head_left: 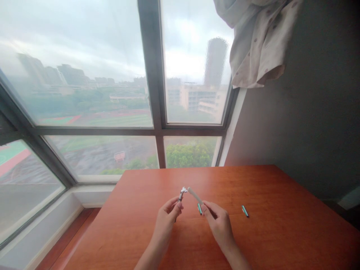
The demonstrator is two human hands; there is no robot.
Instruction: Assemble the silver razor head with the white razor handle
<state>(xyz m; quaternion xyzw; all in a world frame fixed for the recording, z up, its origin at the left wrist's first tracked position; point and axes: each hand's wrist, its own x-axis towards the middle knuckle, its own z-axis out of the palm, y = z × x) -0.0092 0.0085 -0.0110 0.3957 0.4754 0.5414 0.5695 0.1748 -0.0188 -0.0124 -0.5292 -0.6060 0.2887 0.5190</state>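
My left hand pinches a slim, dark and silvery razor handle, its bright metal head end pointing up and away. My right hand grips a pale, narrow stick that slants up to the left. Its tip is close beside the head of the razor handle; whether they touch I cannot tell. Just left of my right fingers lies a small green and dark razor cartridge, partly hidden by them. A similar cartridge lies farther right on the table.
Both hands are above a reddish-brown wooden table. Large windows with a grey frame stand behind it. A light, dotted garment hangs at the upper right, before a grey wall.
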